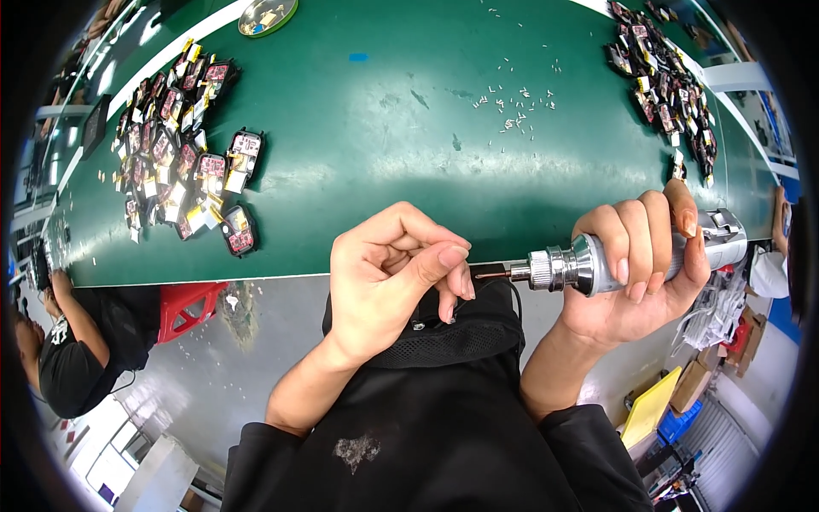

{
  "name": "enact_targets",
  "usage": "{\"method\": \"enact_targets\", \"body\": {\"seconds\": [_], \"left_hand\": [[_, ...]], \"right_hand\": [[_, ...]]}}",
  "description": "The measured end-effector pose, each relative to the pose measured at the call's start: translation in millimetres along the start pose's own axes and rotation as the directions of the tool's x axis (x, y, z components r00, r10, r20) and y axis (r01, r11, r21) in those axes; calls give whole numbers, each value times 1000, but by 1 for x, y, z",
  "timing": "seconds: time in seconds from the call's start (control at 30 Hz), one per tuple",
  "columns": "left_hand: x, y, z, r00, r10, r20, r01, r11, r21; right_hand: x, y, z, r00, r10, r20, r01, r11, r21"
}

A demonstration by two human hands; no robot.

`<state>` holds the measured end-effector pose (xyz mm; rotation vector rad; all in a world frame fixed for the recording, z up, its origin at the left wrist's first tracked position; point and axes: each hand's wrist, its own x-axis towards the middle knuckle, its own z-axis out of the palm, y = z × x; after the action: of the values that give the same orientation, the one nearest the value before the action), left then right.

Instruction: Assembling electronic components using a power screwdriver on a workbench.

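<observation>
Black cloth point(444, 427) covers my front and arms at the near side, and just beyond it both my hands are raised by the near edge of the green table point(341, 145). With my right hand point(638, 247) I grip the silver powered screwdriver point(589, 266), fingers wrapped around its barrel, its thin coppery bit point(493, 276) pointing left. I'd judge it solid and rather heavy, stiff all through, its smooth metal a little slippery; the thick barrel is the place to take hold, since the slim bit looks easiest to bend or knock. My left hand point(388, 282) is just left of the bit's tip, thumb and forefinger brought together, the other fingers curled; whether something tiny sits in that pinch I cannot tell. Past my hands, on the left, a heap of small black-cased devices point(162, 149) shows bare boards and yellow and white tabs; I'd expect them to be light and fragile, best lifted by the casing rims. Farther on, right of centre, tiny pale screws or pins point(512, 125) are scattered. A second heap point(657, 77) lies far right, and a round dish point(277, 28) far left.
</observation>
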<state>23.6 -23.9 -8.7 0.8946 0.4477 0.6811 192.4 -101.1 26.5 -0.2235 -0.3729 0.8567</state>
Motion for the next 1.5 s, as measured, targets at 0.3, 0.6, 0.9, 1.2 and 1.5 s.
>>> {"method": "enact_targets", "body": {"seconds": [0.3,0.6,0.9,1.2,1.5], "left_hand": [[0,2,-8,998,-6,64,7,1000,-17],[4,4,-1,996,84,-41,-73,972,225],[3,5,1,998,52,-44,-37,959,281],[1,2,7,999,41,-30,-33,970,242],[-7,-4,5,992,-13,122,-2,992,123]], "right_hand": [[-2,3,5,999,-3,-50,3,1000,-5],[-5,1,0,999,-1,-45,2,1000,17],[-4,1,-2,999,-15,-45,17,999,33],[-4,0,-5,999,-21,-33,23,998,59],[-3,3,9,993,-61,-102,64,998,25]]}}
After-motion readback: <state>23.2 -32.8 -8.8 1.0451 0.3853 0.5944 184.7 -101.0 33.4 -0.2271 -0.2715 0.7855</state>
